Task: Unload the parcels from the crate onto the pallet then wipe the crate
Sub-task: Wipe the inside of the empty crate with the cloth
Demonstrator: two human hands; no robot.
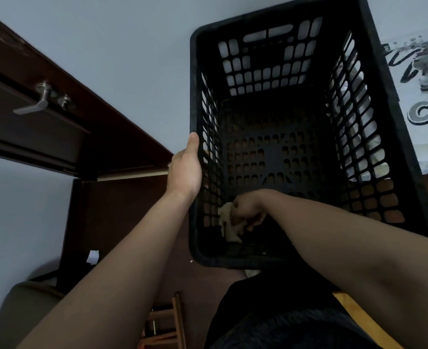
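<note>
Step in hand: the wiping is judged to be under way, as no parcels are seen inside the crate (194,84).
Crate: it is held up in front of the body and tilted so that the open top faces the camera; the slotted floor and walls are seen bare.
Left hand (185,170): the left rim is gripped, with the thumb laid along the outer edge; the other fingers are mostly hidden by the wall.
Right hand (249,210): it is reached inside, and its fingers are curled round a pale cloth (228,222), which is pressed near the inner left corner at the near end.
Next move: the cloth is probably to be drawn along the near wall and across the floor; a firm hold on the rim is called for, so that the crate is not pushed away.
Edges: the right forearm is passed over the near rim, so reach toward the far wall is limited by it.
Open room: a dark door (44,127) stands well apart on the left, and a printed sheet (421,71) lies close behind the right wall; more room is offered leftward.
Pallet: wooden slats (167,321) are seen below, but whether they are the pallet cannot be told.
</note>
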